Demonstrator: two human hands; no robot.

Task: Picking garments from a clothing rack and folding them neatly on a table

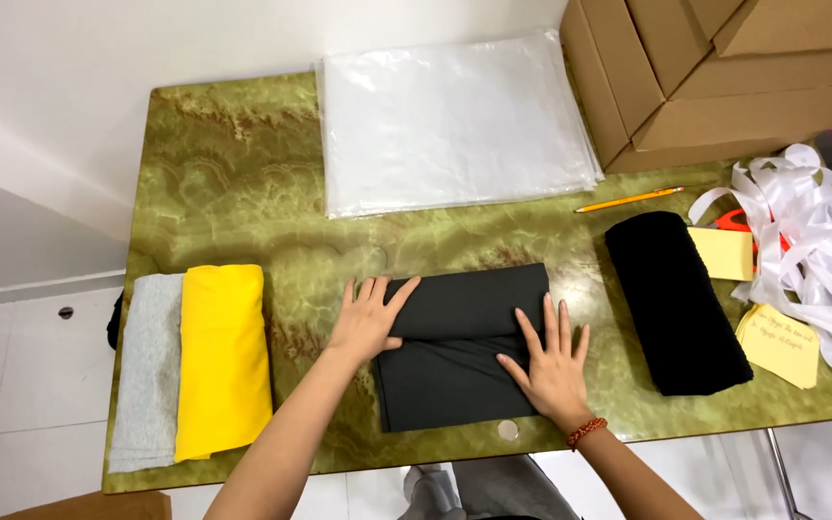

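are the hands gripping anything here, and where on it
Nothing is gripped. The left hand lies flat on the dark folded cloth at its left fold, and the right hand presses its right side.

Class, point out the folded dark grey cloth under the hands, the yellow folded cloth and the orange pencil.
Folded dark grey cloth (445, 385), head view, lower flat layer.
Yellow folded cloth (223, 356), head view, middle of top face.
Orange pencil (628, 199), head view, mid-shaft.

Cardboard boxes (724, 77) cut off at top/right edges. Scissors (736, 221) mostly hidden under white ribbon (811, 231). Yellow notes' (778, 343) writing illegible.
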